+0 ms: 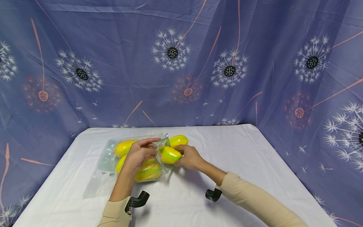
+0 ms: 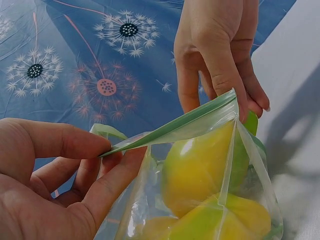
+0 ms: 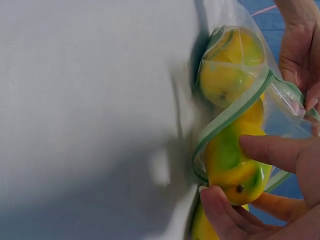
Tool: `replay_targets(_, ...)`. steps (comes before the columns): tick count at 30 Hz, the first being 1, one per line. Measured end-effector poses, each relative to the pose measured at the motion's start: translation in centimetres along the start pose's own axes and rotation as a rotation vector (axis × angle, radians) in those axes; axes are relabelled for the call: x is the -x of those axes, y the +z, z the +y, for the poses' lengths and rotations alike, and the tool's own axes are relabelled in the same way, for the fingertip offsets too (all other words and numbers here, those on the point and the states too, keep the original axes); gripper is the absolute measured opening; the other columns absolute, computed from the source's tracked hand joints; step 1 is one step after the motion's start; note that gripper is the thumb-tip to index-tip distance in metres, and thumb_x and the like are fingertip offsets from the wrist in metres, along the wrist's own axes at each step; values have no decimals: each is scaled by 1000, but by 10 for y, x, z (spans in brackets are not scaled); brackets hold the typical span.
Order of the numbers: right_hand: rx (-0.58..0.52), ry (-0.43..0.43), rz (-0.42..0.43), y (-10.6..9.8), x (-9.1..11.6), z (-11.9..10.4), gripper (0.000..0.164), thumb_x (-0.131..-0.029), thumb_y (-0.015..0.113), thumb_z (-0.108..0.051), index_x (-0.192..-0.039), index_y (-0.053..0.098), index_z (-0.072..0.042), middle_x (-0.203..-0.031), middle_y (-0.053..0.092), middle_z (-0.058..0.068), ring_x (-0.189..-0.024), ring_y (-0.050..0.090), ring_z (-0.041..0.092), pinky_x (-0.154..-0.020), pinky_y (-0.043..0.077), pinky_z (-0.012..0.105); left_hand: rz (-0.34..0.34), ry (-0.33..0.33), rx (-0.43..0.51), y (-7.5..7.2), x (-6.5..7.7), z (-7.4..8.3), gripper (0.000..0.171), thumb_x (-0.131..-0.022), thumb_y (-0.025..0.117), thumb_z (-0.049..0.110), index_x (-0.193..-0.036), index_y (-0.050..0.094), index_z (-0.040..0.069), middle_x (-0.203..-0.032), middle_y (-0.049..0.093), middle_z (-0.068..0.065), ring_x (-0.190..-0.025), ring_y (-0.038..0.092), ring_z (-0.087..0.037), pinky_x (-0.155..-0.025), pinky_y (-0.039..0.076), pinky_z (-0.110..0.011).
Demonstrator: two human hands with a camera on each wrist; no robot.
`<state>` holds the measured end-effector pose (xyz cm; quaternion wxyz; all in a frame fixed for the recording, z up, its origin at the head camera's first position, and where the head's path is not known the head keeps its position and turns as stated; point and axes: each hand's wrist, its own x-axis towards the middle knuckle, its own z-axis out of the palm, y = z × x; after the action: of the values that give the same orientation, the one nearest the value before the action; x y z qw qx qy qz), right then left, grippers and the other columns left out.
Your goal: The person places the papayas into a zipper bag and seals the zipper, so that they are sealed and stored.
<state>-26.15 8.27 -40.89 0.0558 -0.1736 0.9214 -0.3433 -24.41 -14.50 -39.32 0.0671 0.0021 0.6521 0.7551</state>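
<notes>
A clear plastic zip bag point(image 1: 103, 162) with a green zip edge point(image 2: 180, 120) lies on its side, holding several yellow-green mangoes point(image 1: 148, 172). My left hand point(image 1: 138, 155) pinches the zip edge between thumb and fingers, and the bag's mouth gapes to the right. At that mouth my right hand point(image 1: 190, 157) grips a mango point(image 3: 235, 165) by its outer end, fingers and thumb around it. The mango's far part is inside the opening. Another mango point(image 1: 180, 139) lies behind the held one, partly hidden by the bag's edge.
A white cloth point(image 1: 238, 151) covers the table, and a blue dandelion-print curtain point(image 1: 127, 63) hangs behind and at both sides. Black wrist mounts point(image 1: 139, 199) sit on both forearms.
</notes>
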Motion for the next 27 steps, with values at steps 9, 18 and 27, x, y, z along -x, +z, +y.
replay_targets(9,-42,52,-6,7,-2,-4,65,-72,91,-27,-126,64,-3,-104,73,13,-93,67,26,-72,56,32,6,-8,-7,0,-1,0,50,-84,65,-13,-133,65,0,-99,56,-2,-75,56,-14,-73,60,-27)
replay_targets(18,-41,20,0,12,-3,-3,59,-74,89,-33,-124,69,-9,-94,71,5,-77,60,15,-64,48,27,-2,2,-18,0,0,0,50,-86,65,-12,-134,64,-1,-99,56,-3,-75,55,-14,-71,58,-26)
replay_targets(27,-63,32,7,15,-3,-3,56,-78,86,-32,-127,70,-9,-90,69,4,-75,57,15,-61,46,26,-13,9,-23,0,1,1,49,-87,65,-11,-135,62,-3,-101,54,-4,-77,56,-14,-72,59,-26)
